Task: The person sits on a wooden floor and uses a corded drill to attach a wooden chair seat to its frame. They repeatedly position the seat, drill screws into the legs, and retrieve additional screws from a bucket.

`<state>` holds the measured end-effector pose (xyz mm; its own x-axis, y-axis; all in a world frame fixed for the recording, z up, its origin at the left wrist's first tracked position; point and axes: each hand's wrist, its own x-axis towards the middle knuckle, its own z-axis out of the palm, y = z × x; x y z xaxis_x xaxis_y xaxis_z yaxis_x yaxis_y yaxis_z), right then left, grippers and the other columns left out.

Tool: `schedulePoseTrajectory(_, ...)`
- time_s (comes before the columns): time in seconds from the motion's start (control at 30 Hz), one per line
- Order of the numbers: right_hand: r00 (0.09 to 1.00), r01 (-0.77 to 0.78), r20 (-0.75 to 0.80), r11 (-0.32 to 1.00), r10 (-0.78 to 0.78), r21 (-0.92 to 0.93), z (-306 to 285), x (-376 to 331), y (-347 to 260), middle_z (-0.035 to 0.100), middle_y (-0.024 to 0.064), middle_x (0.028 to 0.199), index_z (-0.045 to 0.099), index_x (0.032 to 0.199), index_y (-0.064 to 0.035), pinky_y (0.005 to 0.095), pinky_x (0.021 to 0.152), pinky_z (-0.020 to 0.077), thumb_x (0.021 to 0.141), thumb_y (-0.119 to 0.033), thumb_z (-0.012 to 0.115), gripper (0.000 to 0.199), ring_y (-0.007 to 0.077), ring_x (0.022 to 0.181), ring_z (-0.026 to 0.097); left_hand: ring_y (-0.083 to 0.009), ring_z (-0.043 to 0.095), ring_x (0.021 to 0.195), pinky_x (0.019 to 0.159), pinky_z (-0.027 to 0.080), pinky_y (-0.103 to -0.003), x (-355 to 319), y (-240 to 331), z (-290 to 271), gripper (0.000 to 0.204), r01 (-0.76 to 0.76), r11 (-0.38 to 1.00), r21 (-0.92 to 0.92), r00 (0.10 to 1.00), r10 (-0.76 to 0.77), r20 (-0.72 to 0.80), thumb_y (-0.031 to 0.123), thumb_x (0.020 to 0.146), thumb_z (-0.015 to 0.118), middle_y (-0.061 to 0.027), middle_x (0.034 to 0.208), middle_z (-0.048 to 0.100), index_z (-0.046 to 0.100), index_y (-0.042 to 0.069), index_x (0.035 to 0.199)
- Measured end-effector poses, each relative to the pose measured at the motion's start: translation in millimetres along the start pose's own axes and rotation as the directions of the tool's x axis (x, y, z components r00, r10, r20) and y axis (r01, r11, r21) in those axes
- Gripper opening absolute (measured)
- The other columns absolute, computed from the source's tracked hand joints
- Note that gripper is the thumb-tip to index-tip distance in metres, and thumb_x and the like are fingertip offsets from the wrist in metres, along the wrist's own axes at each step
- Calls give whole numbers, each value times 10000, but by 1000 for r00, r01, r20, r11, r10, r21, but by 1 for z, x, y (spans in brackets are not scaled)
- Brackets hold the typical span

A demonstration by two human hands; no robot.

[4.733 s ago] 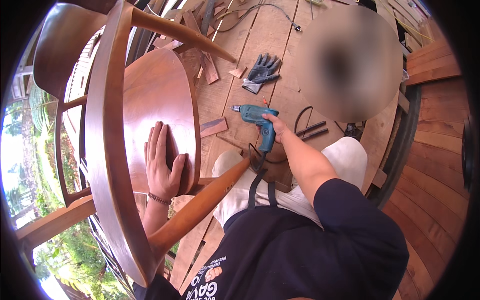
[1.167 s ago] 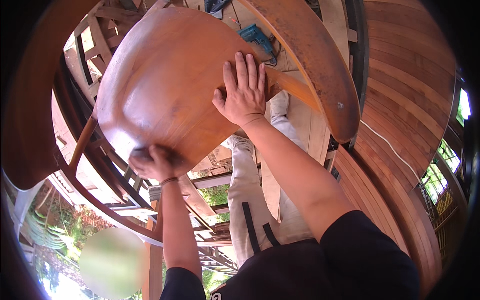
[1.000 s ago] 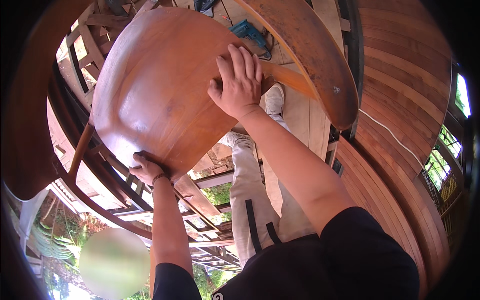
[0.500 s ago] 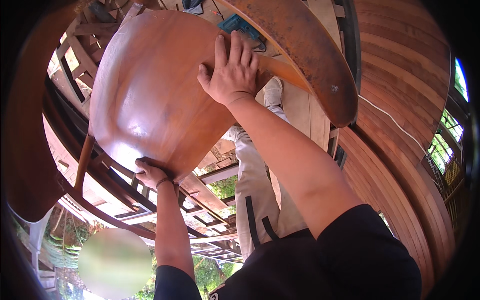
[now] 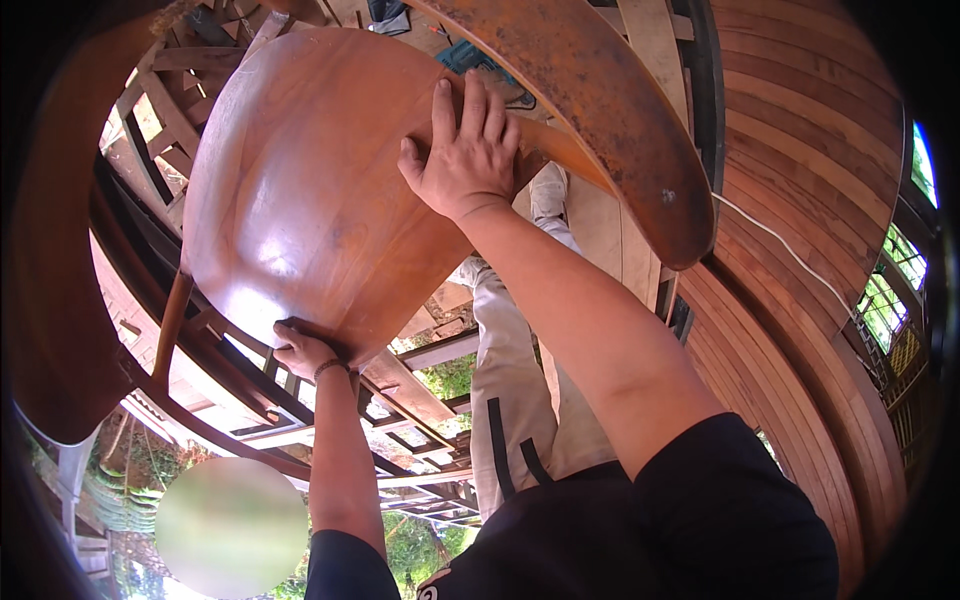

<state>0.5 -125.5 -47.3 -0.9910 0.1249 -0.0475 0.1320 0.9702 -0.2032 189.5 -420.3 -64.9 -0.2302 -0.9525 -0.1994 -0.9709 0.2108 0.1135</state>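
seat of a wooden chair, held before the person's body: the brown seat [image 5: 310, 170] lies above a plank floor [image 5: 597, 235]. the left hand [image 5: 308, 352] grips its near left edge, fingers partly hidden; the right hand [image 5: 462, 160] rests flat, clasping nothing, near the opposite edge. a curved armrest [image 5: 610, 130] arches at right, partly covering a blue-green drill [image 5: 462, 57].

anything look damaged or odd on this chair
Yes: the curved wooden rail right of the right hand has dark blotches and a pale spot, unlike the smooth, glossy seat; stain or damage, I cannot tell.
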Motion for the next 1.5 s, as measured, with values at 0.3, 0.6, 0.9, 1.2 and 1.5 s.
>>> schedulePoseTrajectory(0.3, 1000, -6, 20, 999, 5, 35, -1, -1, 1, 340, 222, 1518, 467, 1439, -60, 565, 1082, 292, 820, -487, 625, 769, 389, 1369, 340, -468, 621, 1060, 909, 483, -550, 4, -1, 3, 780, 22, 1000, -12, 1000, -22, 18, 699, 943, 439, -307, 1129, 643, 581, -46, 1122)
schedulePoseTrajectory(0.6, 982, 153, -106, 988, -155, -29, -6, 2, 24, 485, 249, 1427, 510, 1366, -22, 562, 1096, 344, 923, -338, 495, 545, 373, 1368, 432, -476, 580, 1163, 1039, 435, -540, 15, -16, 2, 983, 33, 992, 123, 995, -44, 89, 777, 926, 330, -337, 1278, 578, 437, -99, 1357)
schedulePoseTrajectory(0.9, 890, 407, -74, 711, -449, 574, -20, -16, 45, 450, 187, 1500, 583, 1308, -5, 525, 1200, 221, 901, -361, 581, 541, 332, 1443, 361, -352, 221, 1492, 1225, 201, -451, -106, 106, 32, 691, -694, 650, 311, 716, 572, 400, 491, 1063, 389, -244, 1566, 283, 272, 5, 1540)
schedulePoseTrajectory(1.2, 825, -252, 460, 515, -327, 819, -25, -77, 231, 628, 169, 1202, 598, 1244, -24, 427, 951, 512, 784, -32, 670, 466, 342, 1142, 599, -347, 121, 1527, 1234, 123, -453, -167, 171, 59, 862, -289, 954, 84, 957, 289, 13, 590, 1005, 367, -244, 1626, 166, 180, -44, 1559)
schedulePoseTrajectory(1.5, 629, 187, 113, 291, -769, 938, 12, 27, 249, 414, 165, 1514, 321, 1523, -37, 436, 1151, 382, 805, -31, 687, 807, 361, 1404, 405, -317, 112, 1538, 1227, 114, -466, -174, 162, 64, 885, -259, 965, 44, 964, 261, -47, 618, 986, 360, -201, 1650, 150, 180, -23, 1569)
